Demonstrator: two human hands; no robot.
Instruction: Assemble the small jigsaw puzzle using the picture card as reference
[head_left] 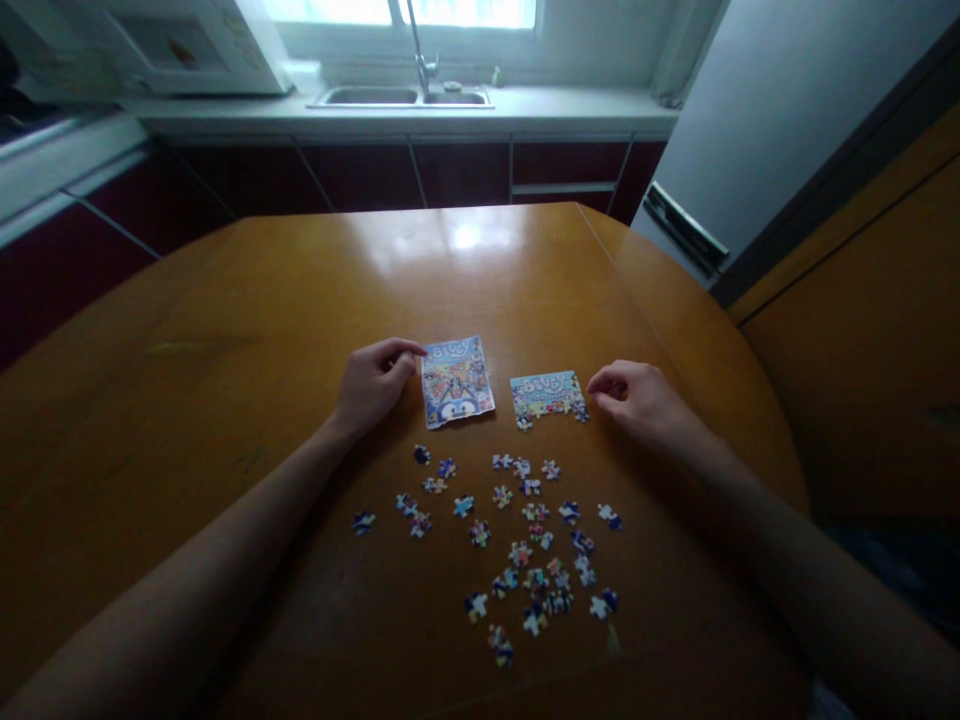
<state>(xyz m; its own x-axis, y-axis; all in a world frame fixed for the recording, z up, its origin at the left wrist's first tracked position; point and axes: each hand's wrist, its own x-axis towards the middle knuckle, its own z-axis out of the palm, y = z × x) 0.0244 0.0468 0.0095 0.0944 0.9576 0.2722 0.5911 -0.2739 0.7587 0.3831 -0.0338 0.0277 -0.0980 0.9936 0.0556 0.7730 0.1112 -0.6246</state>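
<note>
A small picture sheet (456, 383) with a cartoon print and blue lettering lies flat on the table. My left hand (375, 380) is at its upper left edge, index finger and thumb closed on the border. To the right of the sheet is a partly assembled jigsaw puzzle (546, 392), its top rows joined and its lower edge ragged. Beside the puzzle's right edge, my right hand (634, 395) has its fingers curled, thumb and index close together; whatever is between them, if anything, is hidden. Several loose puzzle pieces (520, 552) are scattered nearer to me.
The wooden table (300, 290) has angled far corners. Behind it runs a counter with a double sink (375, 97) and tap under a window. A microwave (187, 45) stands at the far left, a grey fridge (780, 120) at the right.
</note>
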